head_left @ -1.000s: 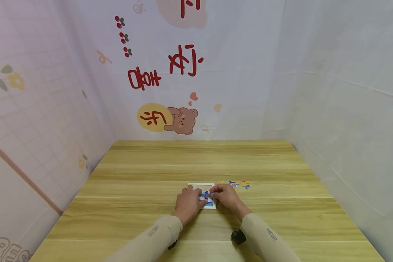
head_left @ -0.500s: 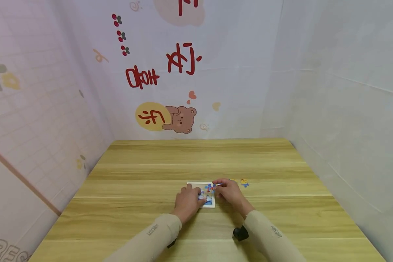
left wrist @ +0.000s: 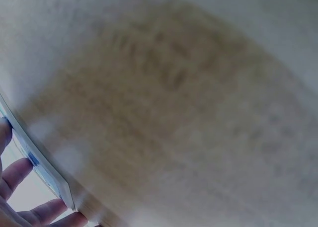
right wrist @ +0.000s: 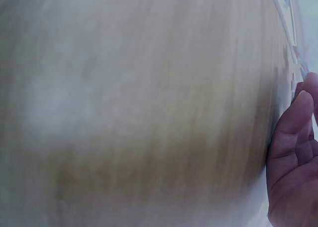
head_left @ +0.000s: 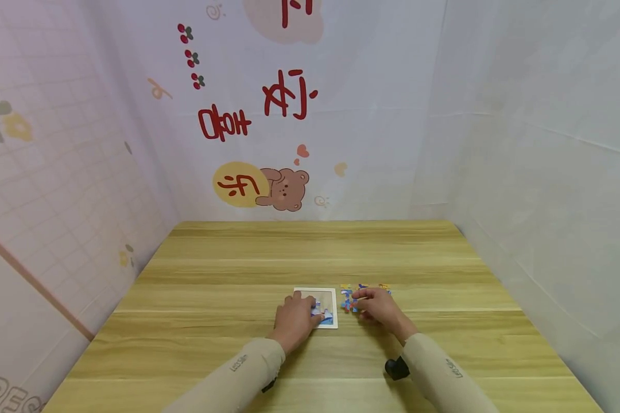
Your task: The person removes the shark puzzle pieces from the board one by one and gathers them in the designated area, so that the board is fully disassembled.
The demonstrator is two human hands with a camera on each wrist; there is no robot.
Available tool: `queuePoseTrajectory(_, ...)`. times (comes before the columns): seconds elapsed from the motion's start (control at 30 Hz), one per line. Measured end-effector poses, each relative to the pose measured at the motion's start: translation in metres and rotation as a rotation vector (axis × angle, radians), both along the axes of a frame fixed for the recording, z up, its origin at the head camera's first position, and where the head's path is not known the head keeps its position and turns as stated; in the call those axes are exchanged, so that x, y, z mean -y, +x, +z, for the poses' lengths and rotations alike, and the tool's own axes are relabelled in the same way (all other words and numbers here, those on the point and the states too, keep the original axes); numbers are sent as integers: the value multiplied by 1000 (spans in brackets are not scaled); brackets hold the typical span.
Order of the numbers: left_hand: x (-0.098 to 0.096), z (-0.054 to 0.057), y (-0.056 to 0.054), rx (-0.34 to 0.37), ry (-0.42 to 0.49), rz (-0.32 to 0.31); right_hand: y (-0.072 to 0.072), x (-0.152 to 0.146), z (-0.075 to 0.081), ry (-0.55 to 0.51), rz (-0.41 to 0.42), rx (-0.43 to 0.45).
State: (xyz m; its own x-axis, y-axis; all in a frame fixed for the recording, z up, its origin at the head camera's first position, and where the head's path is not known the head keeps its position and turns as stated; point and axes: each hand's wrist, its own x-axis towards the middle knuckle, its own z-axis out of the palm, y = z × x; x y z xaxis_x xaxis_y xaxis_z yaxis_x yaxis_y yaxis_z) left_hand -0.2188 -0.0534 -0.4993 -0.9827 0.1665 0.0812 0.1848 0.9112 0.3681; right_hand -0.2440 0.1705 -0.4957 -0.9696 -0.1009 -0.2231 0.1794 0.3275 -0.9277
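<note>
A small puzzle tray (head_left: 315,289) with a white border lies on the table, with blue and white puzzle pieces (head_left: 326,317) in its lower part and bare backing above. My left hand (head_left: 293,322) rests over its left side, fingers spread, thumb and index on the pieces. In the left wrist view the fingertips (left wrist: 58,203) touch the tray's edge. To the right of the tray, my right hand (head_left: 381,307) pinches a joined red and blue puzzle section (head_left: 348,302), low over the table. The fingers partly hide it.
Several loose yellow and blue puzzle pieces (head_left: 384,285) lie just beyond my right hand, some partly covered by it. The wooden table (head_left: 237,252) meets a printed fabric wall (head_left: 382,143) at the back and walls on both sides.
My right hand has lifted the red and blue section out of the tray and carried it right, beside the loose pieces. The left hand has stayed on the tray.
</note>
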Motion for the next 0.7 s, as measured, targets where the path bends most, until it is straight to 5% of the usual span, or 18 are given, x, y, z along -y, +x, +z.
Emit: queuePoseTrajectory(0.7,-2,1,0,13,-13,8,3,6,0,120,20,-34)
